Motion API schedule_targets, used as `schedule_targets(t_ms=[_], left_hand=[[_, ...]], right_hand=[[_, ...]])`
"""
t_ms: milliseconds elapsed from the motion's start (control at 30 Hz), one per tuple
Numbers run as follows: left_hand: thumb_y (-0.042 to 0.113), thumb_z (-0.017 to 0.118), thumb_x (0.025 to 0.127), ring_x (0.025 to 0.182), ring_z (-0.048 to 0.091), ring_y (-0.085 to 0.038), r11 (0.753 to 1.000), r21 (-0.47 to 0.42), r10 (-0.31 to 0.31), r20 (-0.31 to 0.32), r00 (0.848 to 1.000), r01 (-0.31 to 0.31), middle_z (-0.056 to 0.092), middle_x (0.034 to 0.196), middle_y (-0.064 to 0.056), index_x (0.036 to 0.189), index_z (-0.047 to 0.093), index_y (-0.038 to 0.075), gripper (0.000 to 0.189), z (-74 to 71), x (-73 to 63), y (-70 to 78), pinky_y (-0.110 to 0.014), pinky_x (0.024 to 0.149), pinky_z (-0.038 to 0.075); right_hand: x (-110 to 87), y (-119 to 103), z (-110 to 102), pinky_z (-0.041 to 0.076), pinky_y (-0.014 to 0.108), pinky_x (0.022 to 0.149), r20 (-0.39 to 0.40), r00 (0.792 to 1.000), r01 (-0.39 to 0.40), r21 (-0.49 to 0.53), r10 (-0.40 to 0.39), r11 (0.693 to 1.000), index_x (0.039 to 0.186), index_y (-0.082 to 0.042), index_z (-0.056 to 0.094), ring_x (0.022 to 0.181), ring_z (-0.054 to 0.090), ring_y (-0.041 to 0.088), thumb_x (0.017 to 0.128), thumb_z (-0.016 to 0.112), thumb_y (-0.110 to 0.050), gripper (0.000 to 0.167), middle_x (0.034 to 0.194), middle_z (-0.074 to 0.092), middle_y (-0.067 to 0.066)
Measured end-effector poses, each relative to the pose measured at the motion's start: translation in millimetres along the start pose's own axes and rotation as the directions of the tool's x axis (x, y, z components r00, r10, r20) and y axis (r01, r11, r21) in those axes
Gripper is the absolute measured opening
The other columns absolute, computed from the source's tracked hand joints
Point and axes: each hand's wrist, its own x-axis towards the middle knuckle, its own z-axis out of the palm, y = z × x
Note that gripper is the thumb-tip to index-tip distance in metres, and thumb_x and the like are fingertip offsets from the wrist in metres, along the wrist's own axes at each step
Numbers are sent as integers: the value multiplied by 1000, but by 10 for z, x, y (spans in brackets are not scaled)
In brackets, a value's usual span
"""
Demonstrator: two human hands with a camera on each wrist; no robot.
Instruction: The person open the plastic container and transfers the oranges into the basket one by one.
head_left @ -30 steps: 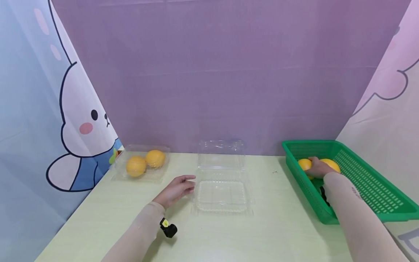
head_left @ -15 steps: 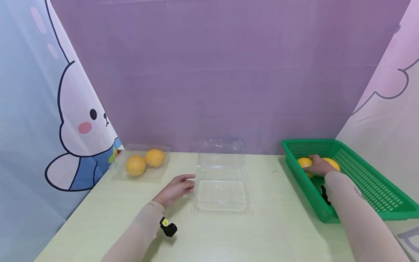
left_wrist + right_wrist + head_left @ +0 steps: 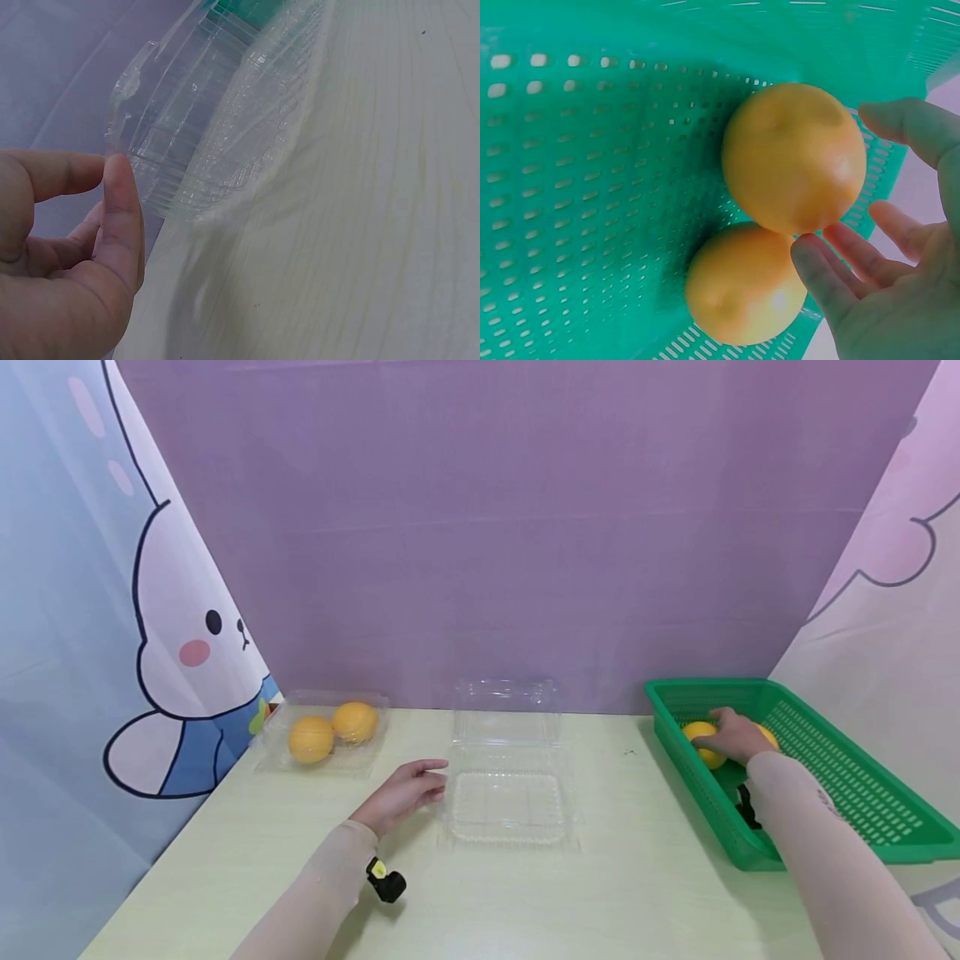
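Right hand (image 3: pixel 738 739) reaches down into the green basket (image 3: pixel 862 777), fingers spread and grasping nothing. First orange (image 3: pixel 795 157) lies in the basket between thumb and fingertips; contact at the fingertips is hard to judge from the wrist view. Second orange (image 3: pixel 742 289) sits against the first, also in the basket. Left hand (image 3: pixel 401 797) is relaxed, holding nothing, just beside the left edge of a clear container (image 3: pixel 510 806). That container stands on the pale table (image 3: pixel 615 893), lid raised at the back. Far left: another container (image 3: pixel 360 762) with two oranges inside.
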Motion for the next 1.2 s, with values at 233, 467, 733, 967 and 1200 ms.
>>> schedule_targets(t_ms=[233,467,733,967,1200], left_hand=[[5,54,102,110,55,-28,1000,6,-3,4,1000,2,47,132,-29,147,38,-10,50,1,0,4,-28,93,51],[4,53,102,109,55,-27,1000,0,1,-3,1000,-1,48,131,-28,146,38,-10,49,-3,22,-17,-28,93,52],[6,55,102,112,55,-28,1000,1,3,10,1000,-3,46,134,-29,147,37,-10,51,-6,5,-6,-30,97,50],[6,55,102,110,55,-27,1000,-2,6,13,1000,-6,45,133,-29,147,37,-10,51,-13,14,-13,-29,95,51],[6,55,102,110,55,-28,1000,1,1,2,1000,-1,46,132,-29,147,38,-9,51,-8,17,-13,-29,94,52]], right_hand=[[-57,-38,-55,51,58,81,-29,1000,-1,5,1,1000,144,24,21,110,51,56,96,63,-34,87,129,44,45],[-80,-44,-63,52,57,78,-35,999,-3,8,3,1000,145,23,21,109,51,55,98,60,-33,82,127,46,44],[-121,-99,-76,49,61,82,-40,999,4,40,-2,999,147,20,21,113,47,55,100,56,-34,79,128,43,42],[-152,-136,-101,48,64,86,-48,999,19,36,-17,999,147,17,25,116,45,58,102,53,-41,78,134,39,44],[-142,-138,-109,47,66,88,-67,997,42,24,-40,999,146,15,30,117,45,59,102,53,-42,76,135,41,44]])
